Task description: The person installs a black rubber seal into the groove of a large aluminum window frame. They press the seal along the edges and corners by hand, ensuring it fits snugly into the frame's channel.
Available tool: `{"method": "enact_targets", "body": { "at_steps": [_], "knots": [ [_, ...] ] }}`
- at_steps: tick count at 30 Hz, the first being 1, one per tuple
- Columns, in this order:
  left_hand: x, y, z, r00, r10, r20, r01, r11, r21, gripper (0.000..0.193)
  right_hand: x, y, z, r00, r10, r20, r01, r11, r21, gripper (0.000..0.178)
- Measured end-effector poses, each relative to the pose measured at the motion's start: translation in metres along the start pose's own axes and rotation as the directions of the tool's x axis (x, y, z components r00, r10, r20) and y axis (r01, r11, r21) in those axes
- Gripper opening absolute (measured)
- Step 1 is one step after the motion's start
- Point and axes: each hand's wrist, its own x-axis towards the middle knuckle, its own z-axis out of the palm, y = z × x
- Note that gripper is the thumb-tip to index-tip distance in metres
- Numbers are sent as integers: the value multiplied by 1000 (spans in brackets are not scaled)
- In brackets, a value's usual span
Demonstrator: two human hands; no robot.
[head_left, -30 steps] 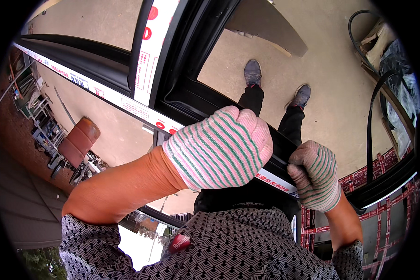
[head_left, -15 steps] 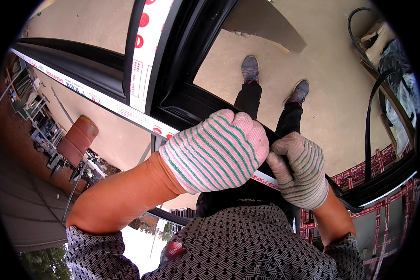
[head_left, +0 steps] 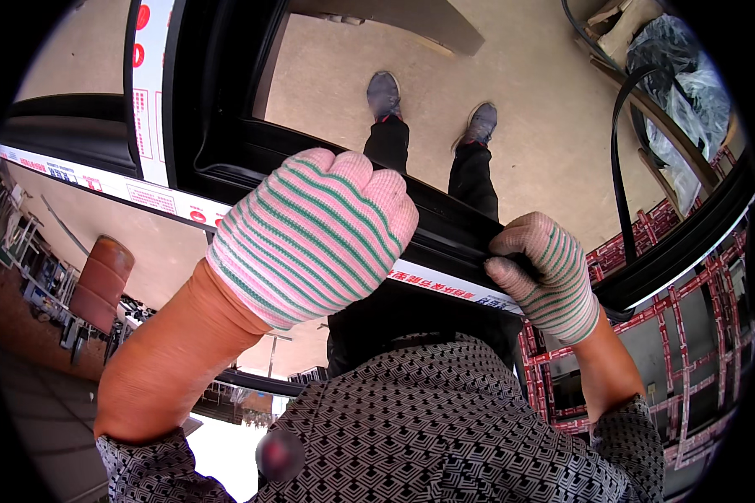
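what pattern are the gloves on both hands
Pink-and-green stripes on white knit, on the left hand and the right hand; the head view shows it.

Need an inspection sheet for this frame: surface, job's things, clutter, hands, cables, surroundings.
Surface: glass pane in the frame, reflecting buildings.
Job's things: black window frame rail with a white printed film strip; loose black rubber strip arching up at right.
Clutter: plastic-wrapped bundle on the concrete floor.
Hands: left hand gloved, fisted on the rail; right hand gloved, gripping the rail edge.
Cables: nothing seen.
Surroundings: stacked red-and-white taped frames at right.
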Motion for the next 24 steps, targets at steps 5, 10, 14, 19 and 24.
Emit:
{"method": "enact_targets", "body": {
  "at_steps": [5, 10, 14, 19, 24],
  "knots": [
    [-2, 1, 3, 998, -11, -54, 12, 1000, 18, 42, 1, -5, 7, 999, -4, -41, 3, 999, -40, 15],
    [-1, 2, 2, 997, -24, -78, 24, 1000, -6, 40, 0, -5, 15, 995, 10, -101, -11, 1000, -16, 12],
    [-4, 3, 6, 993, -22, -116, 24, 1000, 15, 36, 1, -1, 19, 991, -23, -135, 15, 998, -58, 12],
    [-7, 1, 2, 997, -15, -74, 18, 999, 46, 29, 2, -4, 23, 986, -33, -165, 22, 997, -68, 10],
    [-11, -2, 0, 997, -42, -61, 46, 997, 55, 45, 6, -13, 24, 987, 9, -158, -27, 994, -110, 9]
  ]
}}
